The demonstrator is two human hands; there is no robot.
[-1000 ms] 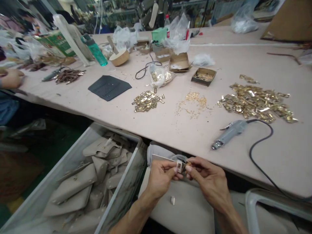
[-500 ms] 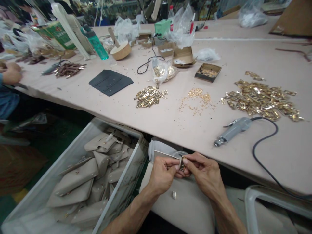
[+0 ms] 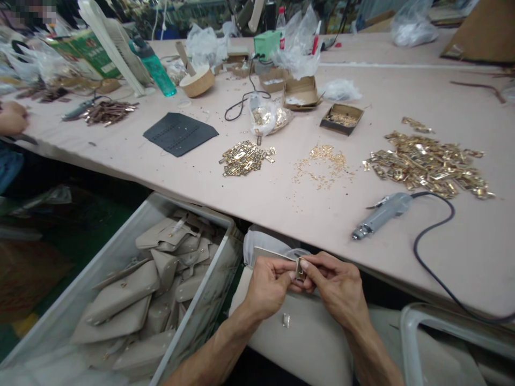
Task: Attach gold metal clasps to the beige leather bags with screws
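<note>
My left hand [image 3: 269, 287] and my right hand [image 3: 337, 284] meet just below the table's near edge, both pinching a small gold metal clasp [image 3: 300, 268] on the flap of a beige leather bag [image 3: 306, 343] that lies across my lap. A small metal fitting [image 3: 286, 320] shows on the bag's front. On the table above lie a grey electric screwdriver [image 3: 382, 213] with a black cord [image 3: 432, 262], a big heap of gold clasps [image 3: 428, 164], a smaller heap of gold plates [image 3: 245, 157] and scattered tiny gold screws [image 3: 324, 167].
A clear bin [image 3: 201, 300] of beige bags stands at my left. A dark leather piece [image 3: 180, 133], small cardboard boxes [image 3: 341, 118], a green bottle [image 3: 155, 67] and plastic bags crowd the table's far side. Another person's hand [image 3: 12, 117] rests at the far left. A white bin rim [image 3: 442, 321] is at my right.
My hands have closed tighter round the clasp, shifting slightly up toward the table edge. The view has tilted a little.
</note>
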